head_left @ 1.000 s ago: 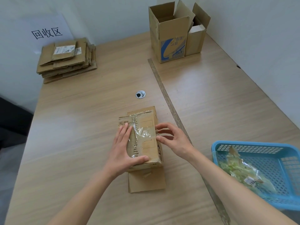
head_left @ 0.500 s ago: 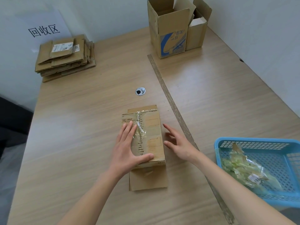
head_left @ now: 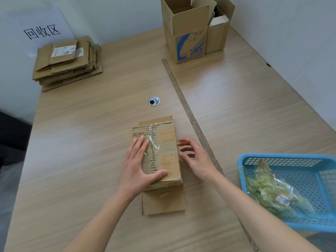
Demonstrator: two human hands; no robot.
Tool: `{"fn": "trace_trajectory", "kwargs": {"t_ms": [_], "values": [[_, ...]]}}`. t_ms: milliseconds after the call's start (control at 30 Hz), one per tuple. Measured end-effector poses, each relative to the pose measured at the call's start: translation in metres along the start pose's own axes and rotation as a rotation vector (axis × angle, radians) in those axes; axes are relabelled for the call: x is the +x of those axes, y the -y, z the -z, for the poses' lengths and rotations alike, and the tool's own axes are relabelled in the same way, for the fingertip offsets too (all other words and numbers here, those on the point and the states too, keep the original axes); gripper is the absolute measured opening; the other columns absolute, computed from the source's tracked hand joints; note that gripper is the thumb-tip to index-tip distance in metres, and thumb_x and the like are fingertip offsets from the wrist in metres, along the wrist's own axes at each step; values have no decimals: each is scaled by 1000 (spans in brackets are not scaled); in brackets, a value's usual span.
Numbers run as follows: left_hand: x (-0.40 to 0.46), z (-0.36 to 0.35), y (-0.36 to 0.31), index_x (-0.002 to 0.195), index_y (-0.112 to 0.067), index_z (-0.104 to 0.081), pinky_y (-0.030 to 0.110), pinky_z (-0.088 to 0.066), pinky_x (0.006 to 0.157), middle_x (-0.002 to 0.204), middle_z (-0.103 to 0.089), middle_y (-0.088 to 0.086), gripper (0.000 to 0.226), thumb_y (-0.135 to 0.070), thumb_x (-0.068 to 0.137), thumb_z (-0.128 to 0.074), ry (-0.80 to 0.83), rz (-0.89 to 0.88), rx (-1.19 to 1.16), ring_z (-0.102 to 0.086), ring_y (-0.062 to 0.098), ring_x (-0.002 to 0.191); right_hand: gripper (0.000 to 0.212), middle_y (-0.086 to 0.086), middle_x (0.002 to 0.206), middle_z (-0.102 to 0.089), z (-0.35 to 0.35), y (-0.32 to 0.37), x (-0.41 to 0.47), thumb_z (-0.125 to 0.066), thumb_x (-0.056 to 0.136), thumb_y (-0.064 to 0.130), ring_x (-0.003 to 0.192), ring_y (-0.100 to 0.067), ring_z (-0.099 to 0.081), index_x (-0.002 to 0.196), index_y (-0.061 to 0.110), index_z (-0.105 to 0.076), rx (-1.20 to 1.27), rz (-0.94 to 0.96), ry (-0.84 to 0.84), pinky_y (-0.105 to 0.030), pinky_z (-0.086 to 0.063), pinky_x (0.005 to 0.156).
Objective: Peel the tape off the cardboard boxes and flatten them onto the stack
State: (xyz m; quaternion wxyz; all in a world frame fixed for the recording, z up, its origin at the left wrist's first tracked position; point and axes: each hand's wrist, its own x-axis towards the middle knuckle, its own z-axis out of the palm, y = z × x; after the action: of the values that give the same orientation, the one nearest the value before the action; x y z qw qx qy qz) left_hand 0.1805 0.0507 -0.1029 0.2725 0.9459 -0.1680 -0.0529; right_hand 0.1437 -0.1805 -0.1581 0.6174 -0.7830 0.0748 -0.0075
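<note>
Under the flat left hand (head_left: 139, 164) lies the box (head_left: 160, 151), long axis running away; open right hand (head_left: 195, 158) hovers beside its right edge.

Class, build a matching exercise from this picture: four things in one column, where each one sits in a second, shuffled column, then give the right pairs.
Things
1. stack
2. basket
3. left hand
4. open box

Places
A. flat on the taped box
B. far left corner of the table
C. near right edge of the table
D. far side of the table, by the wall

Pairs: 1-B, 2-C, 3-A, 4-D
</note>
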Motion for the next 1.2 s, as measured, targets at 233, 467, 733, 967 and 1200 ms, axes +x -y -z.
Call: {"fn": "trace_trajectory", "kwargs": {"t_ms": [233,467,733,967,1200], "values": [[1,-1,3,158,-32,-30,31,-10,124,165,-11,-26,113,-84,63,-63,-7,-7,-3,0,-2,153,27,19,119,-69,-8,8,1,-68,98,20,104,1,-66,124,27,-70,46,-32,-105,-17,-54,87],[2,-1,2,158,-32,-30,31,-11,123,165,-11,-26,113,-86,63,-62,-1,-11,13,1,-2,153,5,16,100,-70,-5,7,12,-69,97,26,94,-2,-65,100,21,-69,-15,-49,-133,-19,-53,78],[2,0,0,159,-37,-27,22,-11,117,164,-5,-32,116,-88,60,-62,43,3,21,5,-6,152,8,0,93,-60,4,9,14,-54,103,12,83,-18,-59,95,11,-56,-277,36,4,-45,-53,78],[4,-1,-3,159,-37,-24,26,-8,120,165,-3,-29,118,-90,60,-60,52,0,25,7,-5,152,15,6,72,-67,40,45,-7,-61,100,14,69,-11,-66,89,24,-59,-244,33,6,-37,-57,70],[4,-3,-3,160,-30,-26,28,-8,123,167,-7,-23,121,-88,61,-63,84,-58,42,5,-1,154,10,7,76,-68,37,107,9,-64,99,10,72,-8,-66,93,18,-64,-111,207,-70,-21,-52,71]]}}
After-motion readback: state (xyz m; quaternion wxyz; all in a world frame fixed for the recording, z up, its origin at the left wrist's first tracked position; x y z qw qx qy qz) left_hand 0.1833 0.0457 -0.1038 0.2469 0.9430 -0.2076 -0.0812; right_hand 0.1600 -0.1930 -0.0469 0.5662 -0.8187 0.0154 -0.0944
